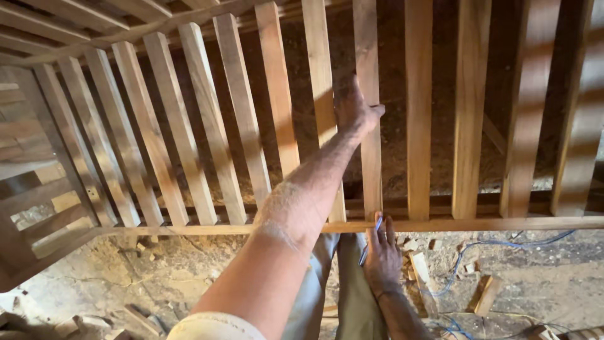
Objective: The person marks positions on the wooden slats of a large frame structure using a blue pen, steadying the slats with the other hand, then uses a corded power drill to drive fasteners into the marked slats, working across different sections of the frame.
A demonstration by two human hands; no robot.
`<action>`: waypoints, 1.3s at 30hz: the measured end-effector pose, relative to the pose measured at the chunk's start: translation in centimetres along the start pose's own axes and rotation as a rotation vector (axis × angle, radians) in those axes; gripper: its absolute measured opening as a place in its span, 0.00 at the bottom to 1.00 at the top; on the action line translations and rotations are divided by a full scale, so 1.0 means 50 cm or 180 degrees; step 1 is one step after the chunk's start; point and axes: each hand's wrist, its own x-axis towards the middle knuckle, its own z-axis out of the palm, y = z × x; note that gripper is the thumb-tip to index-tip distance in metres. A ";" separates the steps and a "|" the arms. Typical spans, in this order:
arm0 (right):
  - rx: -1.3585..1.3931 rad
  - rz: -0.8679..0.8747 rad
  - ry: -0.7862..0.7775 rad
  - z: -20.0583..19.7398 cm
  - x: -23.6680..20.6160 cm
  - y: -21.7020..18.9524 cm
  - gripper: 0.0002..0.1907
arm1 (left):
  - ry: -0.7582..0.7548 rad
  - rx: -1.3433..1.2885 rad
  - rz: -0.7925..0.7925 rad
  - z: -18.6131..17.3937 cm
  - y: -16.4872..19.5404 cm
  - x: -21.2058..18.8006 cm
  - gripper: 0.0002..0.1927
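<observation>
At the far left the slatted wooden frame [189, 145] fans out, its pale slats running from a dark top rail down to the front rail [478, 224] that crosses the view. Below it lies a dusty floor [189, 271] strewn with chips and shavings.

Moving toward the middle, the left arm, dusted with sawdust, stretches up across the frame. The left hand [353, 107] lies flat on one upright slat [371, 151] near mid-height, fingers extended and together along the wood, thumb spread to the right edge; it presses rather than grips.

Just right of the person's light trousers, the right hand [381, 258] sits at the front rail directly below that same slat. Its fingers curl around a thin blue pen or pencil [371, 240], tip up at the joint; the exact kind of marker is hard to make out.

Further right, wood offcuts [484, 293] and a blue cable [503, 244] lie on the floor.

The slat looks like solid hardwood: stiff, fairly heavy, with a dry, sawn face that should not slip. As part of a joined frame it will likely resist any flex, and is best steadied flat-palmed at mid-length or gripped by its long edges.
</observation>
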 end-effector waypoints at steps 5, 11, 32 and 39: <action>-0.0142 -0.0038 0.0008 -0.002 0.007 -0.004 0.26 | 0.0090 -0.0080 -0.0007 -0.012 0.016 -0.001 0.58; 0.0061 0.0023 -0.0020 -0.014 0.007 -0.012 0.26 | -0.0079 -0.0029 -0.0139 -0.003 0.005 0.001 0.60; 0.1026 0.1531 -0.0250 -0.351 -0.198 0.076 0.21 | -0.0932 -0.1374 -0.1344 -0.333 -0.327 -0.462 0.34; 0.2086 0.3274 0.0085 -0.435 -0.345 0.113 0.25 | -0.0669 0.0007 -0.2024 -0.433 -0.600 -0.671 0.26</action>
